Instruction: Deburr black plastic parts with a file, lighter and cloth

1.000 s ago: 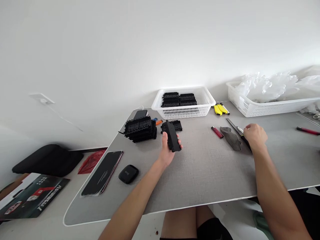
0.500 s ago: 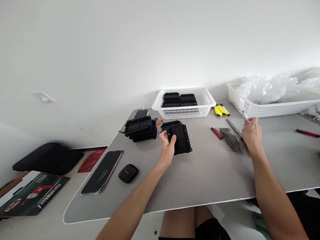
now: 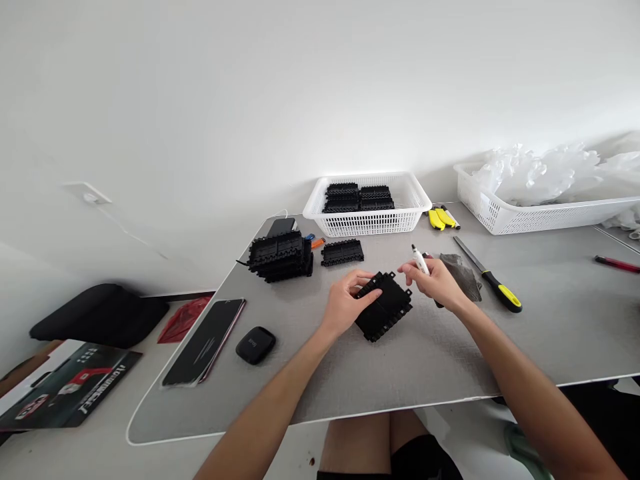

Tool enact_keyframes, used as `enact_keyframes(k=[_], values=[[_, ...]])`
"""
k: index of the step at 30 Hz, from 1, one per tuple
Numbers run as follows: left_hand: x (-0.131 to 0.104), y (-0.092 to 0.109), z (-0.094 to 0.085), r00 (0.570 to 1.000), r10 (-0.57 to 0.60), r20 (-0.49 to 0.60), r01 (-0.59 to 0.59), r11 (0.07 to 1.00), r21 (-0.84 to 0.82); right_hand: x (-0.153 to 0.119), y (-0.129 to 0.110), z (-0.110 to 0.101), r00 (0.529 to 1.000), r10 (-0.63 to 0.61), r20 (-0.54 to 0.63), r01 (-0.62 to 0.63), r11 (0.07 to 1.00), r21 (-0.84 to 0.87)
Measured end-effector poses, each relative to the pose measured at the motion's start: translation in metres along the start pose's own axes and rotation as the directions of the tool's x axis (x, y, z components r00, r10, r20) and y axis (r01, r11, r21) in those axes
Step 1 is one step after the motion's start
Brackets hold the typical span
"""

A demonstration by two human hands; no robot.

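Observation:
My left hand grips a flat black plastic panel with toothed edges, thumb on top, tilted above the table. In my right hand, just right of the panel, is a white marker pen with its dark end pointing up. Behind the left hand lies another black panel, and a stack of such panels stands left of it. A grey rag and a file with a black and yellow handle rest to the right of my right hand.
At the back, a white basket holds several black panels; another white basket holds plastic bags. Yellow-handled tools lie between them. A phone and a small black case are at left; a red pen-like item at right.
My right hand has moved left with the marker from beside the file toward the panel. My left hand has turned the panel and brought it slightly right and nearer me.

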State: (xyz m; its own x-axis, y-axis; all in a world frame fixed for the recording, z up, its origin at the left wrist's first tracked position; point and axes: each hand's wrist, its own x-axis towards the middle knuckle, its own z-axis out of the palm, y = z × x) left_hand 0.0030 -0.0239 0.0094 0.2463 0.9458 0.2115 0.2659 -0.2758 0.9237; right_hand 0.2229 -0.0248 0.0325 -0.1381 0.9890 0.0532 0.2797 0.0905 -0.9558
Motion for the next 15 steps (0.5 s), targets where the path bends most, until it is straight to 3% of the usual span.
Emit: enact_keyframes(k=[3,7,11,15], values=[[-0.002,0.002,0.002,0.999,0.03,0.024,-0.031,0.998,0.049,-0.001,-0.002,0.004,0.985,0.062,0.16,-0.064,0.998,0.009],[-0.002,0.003,0.002,0.997,0.055,0.049,-0.061,0.99,0.124,-0.001,0.002,0.012,0.963,0.071,0.259,-0.059,0.997,-0.054],[0.001,0.003,-0.002,1.0,0.021,-0.002,-0.02,0.987,0.157,0.001,0.009,0.015,0.967,0.112,0.228,-0.114,0.993,-0.005],[0.006,0.0,-0.009,0.993,-0.109,-0.054,0.108,0.994,-0.023,0.005,0.015,0.011,0.967,0.232,0.103,-0.249,0.949,0.195]])
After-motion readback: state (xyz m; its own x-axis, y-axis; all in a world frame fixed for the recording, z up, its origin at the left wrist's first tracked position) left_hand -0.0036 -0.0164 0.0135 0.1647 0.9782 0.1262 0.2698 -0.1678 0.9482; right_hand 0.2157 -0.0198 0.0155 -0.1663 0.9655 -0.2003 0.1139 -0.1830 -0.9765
